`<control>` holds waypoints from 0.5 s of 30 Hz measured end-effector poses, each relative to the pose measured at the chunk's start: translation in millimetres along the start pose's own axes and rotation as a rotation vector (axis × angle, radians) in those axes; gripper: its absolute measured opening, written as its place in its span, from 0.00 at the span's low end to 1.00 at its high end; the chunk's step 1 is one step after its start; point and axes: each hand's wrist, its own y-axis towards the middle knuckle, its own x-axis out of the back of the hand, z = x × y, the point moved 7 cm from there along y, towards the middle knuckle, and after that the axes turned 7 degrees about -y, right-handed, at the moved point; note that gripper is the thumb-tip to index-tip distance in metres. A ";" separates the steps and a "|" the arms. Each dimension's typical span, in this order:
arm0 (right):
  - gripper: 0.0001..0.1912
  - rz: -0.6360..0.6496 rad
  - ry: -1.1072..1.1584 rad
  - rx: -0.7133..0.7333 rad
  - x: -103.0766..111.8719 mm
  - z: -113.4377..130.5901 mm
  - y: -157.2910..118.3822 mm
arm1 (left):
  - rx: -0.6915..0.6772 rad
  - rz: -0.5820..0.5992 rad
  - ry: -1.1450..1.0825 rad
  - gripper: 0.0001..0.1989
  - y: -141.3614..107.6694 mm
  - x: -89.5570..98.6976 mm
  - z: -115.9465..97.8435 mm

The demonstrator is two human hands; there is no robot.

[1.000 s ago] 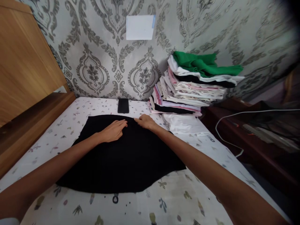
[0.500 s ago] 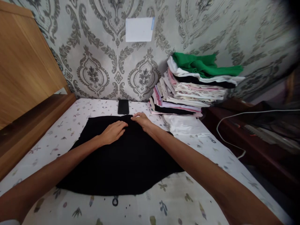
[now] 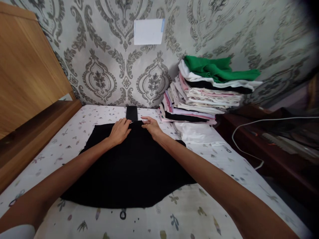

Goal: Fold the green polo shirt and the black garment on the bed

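Note:
A black garment point(image 3: 129, 172) lies spread over the patterned white sheet point(image 3: 147, 222). At its far edge, left of the middle, my left hand point(image 3: 120, 130) has its fingers bent down on the fabric, pinching the edge. My right hand point(image 3: 152, 128) is a little to the right at the same edge, its thumb and a finger closed on the cloth and another finger raised. Between the hands a short gap of black edge shows. Just beyond that edge lies a black phone point(image 3: 132, 113).
A tall stack of folded clothes point(image 3: 201, 99), topped by a green cloth point(image 3: 214, 68), stands at the back right against the wall. White folded fabric point(image 3: 199, 133) lies before it. Wooden furniture point(image 3: 32, 66) borders the left; a white cable point(image 3: 239, 127) hangs at the right.
My left hand has moved forward and slightly left, from lying on the cloth to its far edge. My right hand has shifted slightly to the right along that edge.

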 end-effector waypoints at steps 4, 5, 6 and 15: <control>0.26 0.002 -0.037 0.088 -3.2 3.2 -2.1 | -0.003 -0.006 -0.031 0.12 2.9 -0.3 0.7; 0.25 0.003 -0.055 0.110 -3.6 4.6 -2.7 | -0.005 -0.004 -0.033 0.11 3.5 -0.5 0.2; 0.24 0.003 -0.078 0.133 -3.7 6.1 -3.3 | -0.008 -0.004 -0.034 0.10 3.9 -0.8 -0.6; 0.18 -0.030 -0.493 0.360 3.9 19.5 -23.4 | -0.102 0.004 -0.051 0.15 -0.5 -0.8 -17.3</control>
